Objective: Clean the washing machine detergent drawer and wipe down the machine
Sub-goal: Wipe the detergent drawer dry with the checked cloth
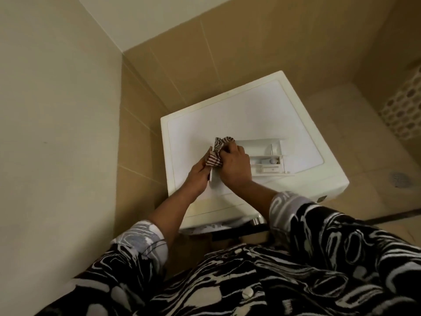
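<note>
A white washing machine (250, 115) stands in a tiled corner, seen from above. The white detergent drawer (268, 160) lies pulled out on its top, compartments facing up. My left hand (198, 176) grips the drawer's front panel at its left end. My right hand (234, 165) presses a crumpled brown-and-white striped cloth (218, 151) against that same end of the drawer. The cloth partly hides the drawer's front end.
A cream wall runs along the left, tan wall tiles behind the machine. A white perforated laundry basket (405, 110) stands at the far right. A round floor drain (398, 179) sits on the tiled floor to the right. My patterned black-and-white shirt fills the bottom.
</note>
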